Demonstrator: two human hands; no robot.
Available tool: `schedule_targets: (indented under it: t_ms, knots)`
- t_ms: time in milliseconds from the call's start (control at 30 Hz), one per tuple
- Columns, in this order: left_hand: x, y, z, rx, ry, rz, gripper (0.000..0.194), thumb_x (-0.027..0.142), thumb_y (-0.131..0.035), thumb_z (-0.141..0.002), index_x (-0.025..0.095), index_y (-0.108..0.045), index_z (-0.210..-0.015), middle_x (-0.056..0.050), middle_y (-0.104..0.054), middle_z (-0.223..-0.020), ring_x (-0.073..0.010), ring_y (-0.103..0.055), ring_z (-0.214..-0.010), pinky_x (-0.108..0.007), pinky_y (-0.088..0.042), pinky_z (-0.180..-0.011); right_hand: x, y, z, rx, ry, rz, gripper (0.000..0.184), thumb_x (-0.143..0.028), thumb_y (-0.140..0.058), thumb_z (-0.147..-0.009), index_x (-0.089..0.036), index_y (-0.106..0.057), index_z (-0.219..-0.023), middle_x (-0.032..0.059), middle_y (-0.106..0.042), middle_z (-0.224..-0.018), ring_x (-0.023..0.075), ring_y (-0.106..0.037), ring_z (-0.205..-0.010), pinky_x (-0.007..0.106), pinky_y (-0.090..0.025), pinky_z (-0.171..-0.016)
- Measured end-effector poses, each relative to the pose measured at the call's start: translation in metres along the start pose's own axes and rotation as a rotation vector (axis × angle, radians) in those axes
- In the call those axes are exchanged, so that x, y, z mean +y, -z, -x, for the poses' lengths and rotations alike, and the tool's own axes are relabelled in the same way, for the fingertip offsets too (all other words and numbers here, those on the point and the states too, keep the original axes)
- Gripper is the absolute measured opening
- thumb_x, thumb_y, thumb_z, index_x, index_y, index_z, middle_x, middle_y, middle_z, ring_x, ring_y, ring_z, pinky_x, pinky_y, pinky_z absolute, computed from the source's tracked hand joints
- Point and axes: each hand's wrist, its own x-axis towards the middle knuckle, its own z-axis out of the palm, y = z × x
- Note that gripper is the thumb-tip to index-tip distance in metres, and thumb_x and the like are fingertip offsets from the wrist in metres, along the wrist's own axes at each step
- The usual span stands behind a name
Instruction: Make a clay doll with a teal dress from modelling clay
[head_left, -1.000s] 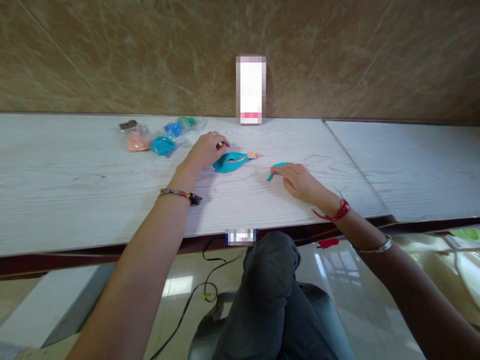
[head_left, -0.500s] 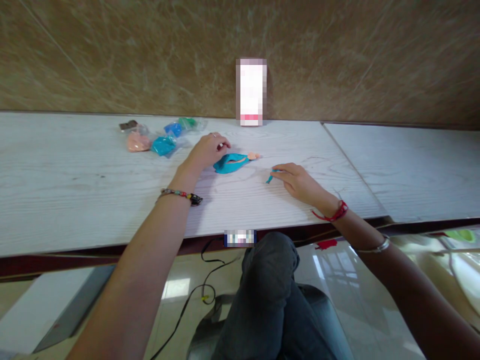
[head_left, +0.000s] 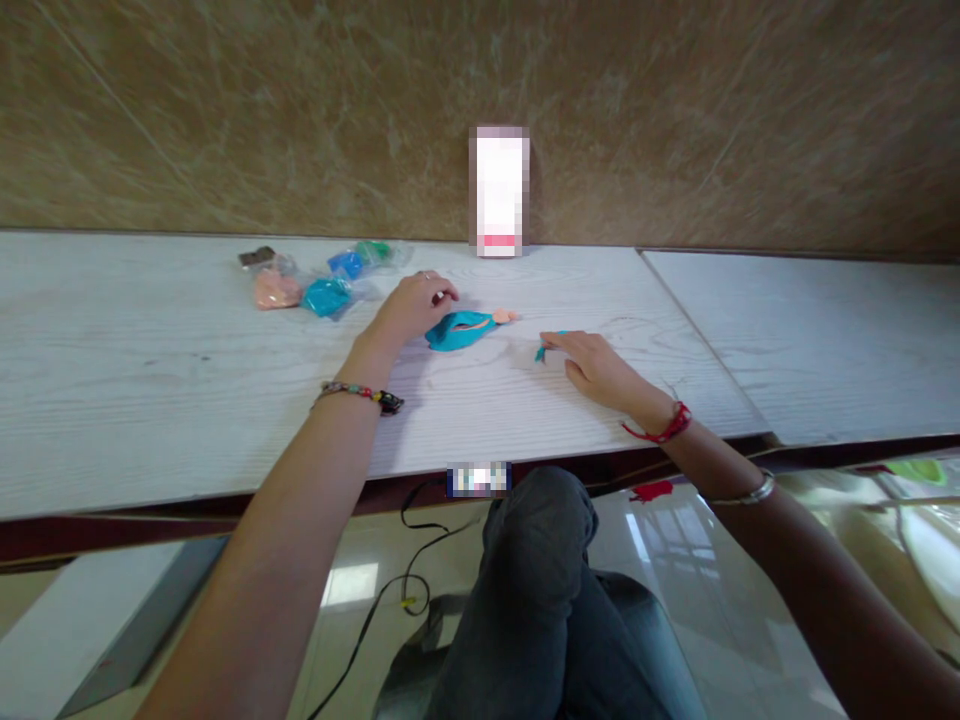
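Leaf-shaped blue clay (head_left: 445,338), peach knob (head_left: 502,317), left hand (head_left: 411,306) curled beside, grip unclear, right hand (head_left: 602,369) unclenched over blue strip (head_left: 540,354), grained table (head_left: 480,415)

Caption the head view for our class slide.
Left hand beside a blue shape, right hand at a smaller blue piece, bags on the table.

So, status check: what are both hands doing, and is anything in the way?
Left hand curled beside blue-and-peach shape, contact unclear. Right hand over small blue piece, partly hiding it. Bagged lumps off left, blocking neither hand.
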Motion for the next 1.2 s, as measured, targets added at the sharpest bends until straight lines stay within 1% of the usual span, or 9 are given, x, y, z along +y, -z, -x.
schedule_targets:
  t_ms: [133, 233, 367, 500, 600, 767, 867, 1100, 1200]
  knots:
    - [0.001, 0.000, 0.000, -0.009, 0.004, 0.003, 0.024, 0.015, -0.045, -0.079, 0.015, -0.067, -0.087, -0.006, -0.061, -0.090, -0.0171, -0.056, -0.088, -0.030, -0.044, -0.085, 0.000, -0.001, -0.001, -0.033, 0.057, 0.065, 0.048, -0.003, -0.037, -0.080, -0.018, -0.059, -0.120, 0.0111, -0.062, -0.119, 0.0233, -0.054, -0.111, 0.043, -0.043, -0.091]
    - [0.001, 0.000, 0.000, -0.011, 0.001, 0.005, 0.024, 0.015, -0.045, -0.079, 0.016, -0.067, -0.087, -0.006, -0.061, -0.090, -0.0170, -0.055, -0.087, -0.030, -0.043, -0.085, 0.003, -0.001, -0.001, -0.053, 0.072, 0.075, 0.047, -0.003, -0.038, -0.080, -0.020, -0.063, -0.115, 0.0102, -0.060, -0.121, 0.0231, -0.054, -0.112, 0.043, -0.043, -0.091]
    - [0.001, 0.001, 0.000, -0.012, 0.007, 0.000, 0.024, 0.015, -0.045, -0.079, 0.016, -0.068, -0.088, -0.006, -0.061, -0.091, -0.0173, -0.056, -0.087, -0.030, -0.044, -0.085, 0.003, 0.000, -0.001, -0.039, 0.059, 0.055, 0.049, -0.004, -0.037, -0.081, -0.023, -0.060, -0.119, 0.0090, -0.058, -0.123, 0.0220, -0.053, -0.113, 0.042, -0.042, -0.092]
    - [0.000, 0.000, 0.000, -0.007, 0.007, 0.000, 0.024, 0.016, -0.045, -0.079, 0.015, -0.068, -0.087, -0.006, -0.062, -0.092, -0.0173, -0.056, -0.087, -0.030, -0.044, -0.084, 0.000, 0.000, 0.000, 0.002, 0.021, 0.011, 0.058, -0.002, -0.035, -0.079, -0.018, -0.046, -0.133, 0.0101, -0.061, -0.121, 0.0218, -0.052, -0.113, 0.041, -0.042, -0.092]
    - [-0.001, -0.001, -0.001, -0.015, 0.007, -0.009, 0.024, 0.016, -0.045, -0.079, 0.014, -0.067, -0.088, -0.006, -0.062, -0.092, -0.0175, -0.056, -0.088, -0.030, -0.043, -0.084, -0.002, 0.001, -0.001, -0.014, 0.003, 0.014, 0.062, -0.002, -0.034, -0.077, -0.016, -0.039, -0.137, 0.0085, -0.064, -0.118, 0.0214, -0.053, -0.112, 0.041, -0.042, -0.092]
    - [-0.001, -0.001, -0.002, -0.018, 0.007, -0.016, 0.024, 0.016, -0.045, -0.079, 0.014, -0.067, -0.089, -0.006, -0.062, -0.092, -0.0178, -0.056, -0.089, -0.031, -0.043, -0.086, -0.006, 0.004, -0.002, -0.085, 0.050, 0.220, 0.049, -0.004, -0.035, -0.082, -0.014, -0.049, -0.128, 0.0110, -0.063, -0.119, 0.0228, -0.054, -0.113, 0.043, -0.037, -0.095]
    - [0.001, 0.000, -0.001, -0.026, 0.019, -0.018, 0.025, 0.015, -0.045, -0.079, 0.014, -0.067, -0.088, -0.006, -0.062, -0.093, -0.0183, -0.056, -0.090, -0.031, -0.043, -0.086, -0.009, 0.005, 0.000, -0.087, 0.087, 0.301, 0.044, -0.005, -0.032, -0.086, -0.014, -0.051, -0.125, 0.0109, -0.063, -0.119, 0.0222, -0.054, -0.112, 0.044, -0.034, -0.097]
    - [0.000, 0.000, 0.000, -0.009, -0.011, -0.010, 0.025, 0.016, -0.044, -0.079, 0.014, -0.067, -0.087, -0.006, -0.063, -0.091, -0.0181, -0.056, -0.088, -0.031, -0.044, -0.085, -0.009, 0.005, 0.000, 0.003, -0.007, 0.204, 0.055, 0.001, -0.033, -0.077, -0.011, -0.046, -0.129, 0.0134, -0.058, -0.126, 0.0233, -0.051, -0.116, 0.041, -0.039, -0.094]
    - [-0.001, -0.001, -0.001, -0.001, -0.011, -0.011, 0.024, 0.015, -0.045, -0.079, 0.014, -0.067, -0.087, -0.005, -0.062, -0.091, -0.0173, -0.056, -0.088, -0.031, -0.044, -0.084, -0.008, 0.003, -0.001, 0.003, 0.016, 0.198, 0.051, 0.000, -0.033, -0.079, -0.012, -0.049, -0.126, 0.0125, -0.061, -0.121, 0.0226, -0.053, -0.112, 0.040, -0.040, -0.093]
